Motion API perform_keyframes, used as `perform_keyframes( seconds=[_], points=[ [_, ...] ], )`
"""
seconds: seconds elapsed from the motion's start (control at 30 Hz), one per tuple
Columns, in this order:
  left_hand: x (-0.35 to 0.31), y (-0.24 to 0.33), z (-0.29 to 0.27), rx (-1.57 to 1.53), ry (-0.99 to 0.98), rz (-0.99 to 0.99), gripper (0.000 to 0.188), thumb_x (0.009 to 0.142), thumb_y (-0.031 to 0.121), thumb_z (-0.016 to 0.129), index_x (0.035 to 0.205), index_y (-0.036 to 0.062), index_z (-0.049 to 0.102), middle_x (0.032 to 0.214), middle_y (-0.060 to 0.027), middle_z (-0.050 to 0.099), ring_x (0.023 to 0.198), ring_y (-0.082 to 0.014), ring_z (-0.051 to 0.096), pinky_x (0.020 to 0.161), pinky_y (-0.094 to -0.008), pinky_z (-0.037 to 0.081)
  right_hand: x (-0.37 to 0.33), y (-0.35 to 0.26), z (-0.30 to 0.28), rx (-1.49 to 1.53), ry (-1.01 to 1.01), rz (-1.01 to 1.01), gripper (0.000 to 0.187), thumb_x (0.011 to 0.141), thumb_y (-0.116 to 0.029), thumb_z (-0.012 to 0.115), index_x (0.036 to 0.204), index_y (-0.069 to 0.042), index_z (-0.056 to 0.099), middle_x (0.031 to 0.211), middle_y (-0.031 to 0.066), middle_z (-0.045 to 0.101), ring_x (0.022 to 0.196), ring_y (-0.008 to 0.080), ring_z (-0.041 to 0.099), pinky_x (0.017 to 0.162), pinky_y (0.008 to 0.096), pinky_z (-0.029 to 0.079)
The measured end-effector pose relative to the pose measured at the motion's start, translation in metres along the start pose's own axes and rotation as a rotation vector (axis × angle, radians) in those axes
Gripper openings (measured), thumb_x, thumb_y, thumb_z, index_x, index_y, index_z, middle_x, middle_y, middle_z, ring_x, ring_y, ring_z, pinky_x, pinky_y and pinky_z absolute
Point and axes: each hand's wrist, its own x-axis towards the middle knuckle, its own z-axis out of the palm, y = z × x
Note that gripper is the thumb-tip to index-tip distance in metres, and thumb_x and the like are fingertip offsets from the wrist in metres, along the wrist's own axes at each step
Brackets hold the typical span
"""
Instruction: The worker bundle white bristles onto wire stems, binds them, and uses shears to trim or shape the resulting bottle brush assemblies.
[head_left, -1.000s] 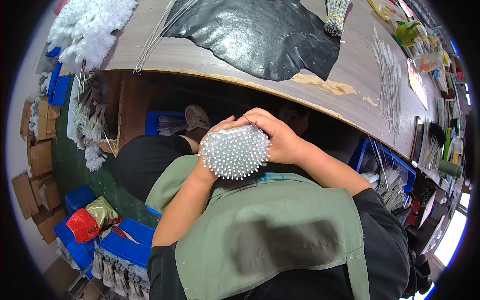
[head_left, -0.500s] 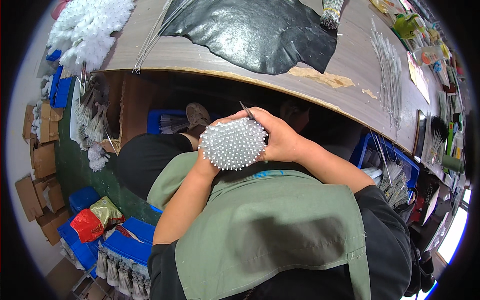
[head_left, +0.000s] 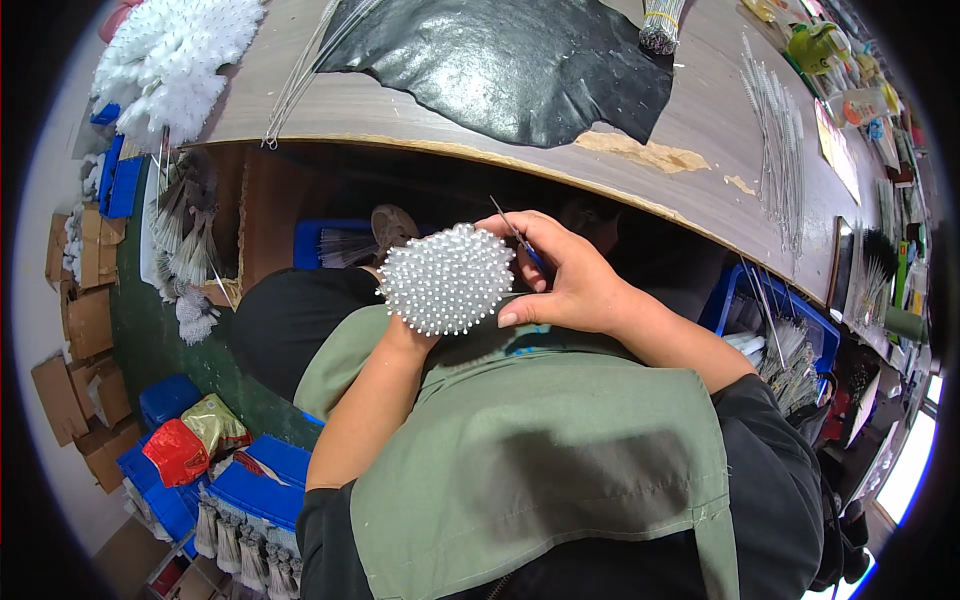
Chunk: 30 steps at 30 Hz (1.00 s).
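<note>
A round bundle of thin wire brushes [head_left: 448,280], its many white-tipped ends facing up, is held above my lap. Underneath it my left hand [head_left: 408,332] grips the bundle; most of its fingers are hidden by the tips. Just right of the bundle, my right hand [head_left: 570,275] has a slim, dark, pointed tool [head_left: 520,238] with a bluish part tucked in its fingers. Whether it is scissors or tweezers I cannot make out. My right thumb reaches toward the bundle's lower right side.
Ahead runs the worktable edge [head_left: 440,156], with a black leather-like sheet [head_left: 510,70] and rows of thin wire brushes [head_left: 775,150] on it. White brush bundles [head_left: 175,65] stand at the far left. A blue crate [head_left: 825,340] of brushes sits at the right, and blue bins [head_left: 265,480] stand lower left.
The bundle has shifted slightly left. My right hand has come away from its side and its thumb has opened out, so more of the pointed tool shows.
</note>
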Motion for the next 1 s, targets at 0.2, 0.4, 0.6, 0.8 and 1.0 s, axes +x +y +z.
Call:
perform_keyframes(
  seconds=[0.2,0.4,0.6,0.8,1.0],
  points=[
    [-0.008,0.011,0.006,-0.095,0.106,0.013,0.034,0.084,0.013,0.058,0.118,0.0038,0.056,0.111,-0.0103,0.06,0.105,-0.0232,0.056,0.091,-0.0346,0.044,-0.001,-0.006,0.003,-0.01,0.027,0.047,0.068,0.07,-0.015,0.08,0.129,-0.004,0.047,0.106,-0.0002,0.052,0.069,0.0044,0.038,0.063,0.0184,0.038],
    [-0.003,0.019,0.005,1.488,0.249,0.721,0.03,0.077,0.012,0.065,0.107,0.0094,0.065,0.107,-0.008,0.064,0.104,-0.0275,0.058,0.09,-0.0421,0.045,-0.026,-0.028,-0.013,0.147,0.013,0.193,0.034,0.097,-0.027,0.045,0.119,-0.001,0.05,0.094,0.0099,0.056,0.082,0.018,0.055,0.078,0.0299,0.045],
    [-0.005,-0.003,-0.01,0.198,0.087,0.476,0.029,0.085,0.015,0.061,0.113,0.0078,0.057,0.109,-0.0091,0.062,0.101,-0.0229,0.06,0.088,-0.0387,0.05,-0.041,-0.044,-0.017,0.012,-0.226,0.196,0.037,0.099,-0.033,0.041,0.104,-0.001,0.058,0.08,0.0092,0.058,0.075,0.0163,0.055,0.07,0.0294,0.046],
    [-0.003,-0.014,-0.007,0.118,0.339,0.443,0.023,0.092,0.021,0.057,0.108,0.0049,0.055,0.095,-0.0101,0.065,0.079,-0.019,0.066,0.07,-0.0331,0.057,-0.042,-0.041,-0.015,-0.027,-0.346,0.324,0.036,0.099,-0.03,0.04,0.103,0.0,0.059,0.08,0.0115,0.058,0.074,0.0188,0.056,0.07,0.031,0.045],
    [-0.001,-0.009,-0.006,-0.185,0.494,0.122,0.028,0.091,0.027,0.055,0.077,0.0046,0.064,0.072,-0.0081,0.066,0.063,-0.0212,0.066,0.063,-0.0332,0.057,-0.042,-0.035,-0.01,-0.053,-0.292,0.253,0.037,0.099,-0.031,0.039,0.103,0.0,0.059,0.082,0.0142,0.059,0.075,0.0242,0.058,0.072,0.0332,0.046]
  ],
)
